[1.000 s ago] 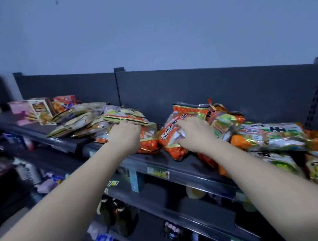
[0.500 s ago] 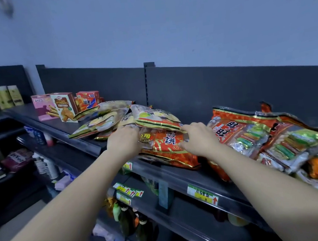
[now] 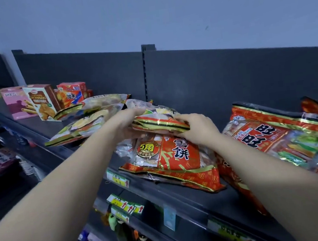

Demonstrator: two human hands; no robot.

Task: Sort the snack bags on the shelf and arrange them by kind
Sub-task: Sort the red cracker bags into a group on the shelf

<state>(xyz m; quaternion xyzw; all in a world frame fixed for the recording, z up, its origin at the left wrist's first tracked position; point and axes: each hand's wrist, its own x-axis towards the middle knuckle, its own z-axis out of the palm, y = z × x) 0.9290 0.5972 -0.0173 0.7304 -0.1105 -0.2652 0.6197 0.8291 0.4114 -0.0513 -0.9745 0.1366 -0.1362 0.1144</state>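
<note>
Red and gold foil covers the rice-cracker bag (image 3: 175, 158) lying flat at the front edge of the dark shelf (image 3: 182, 195), above yellow price labels (image 3: 119, 181). Just over it, both hands grasp a pale snack bag (image 3: 160, 121) with a red, gold and black striped seam. The left hand (image 3: 127, 124) clasps its left end and the right hand (image 3: 197, 130) pinches its right end. To the right lie more red bags (image 3: 270, 133). Further left, a pile of pale bags (image 3: 81, 127) fans out. Beyond it stand snack boxes (image 3: 41, 103) before the dark back panel (image 3: 228, 72).
</note>
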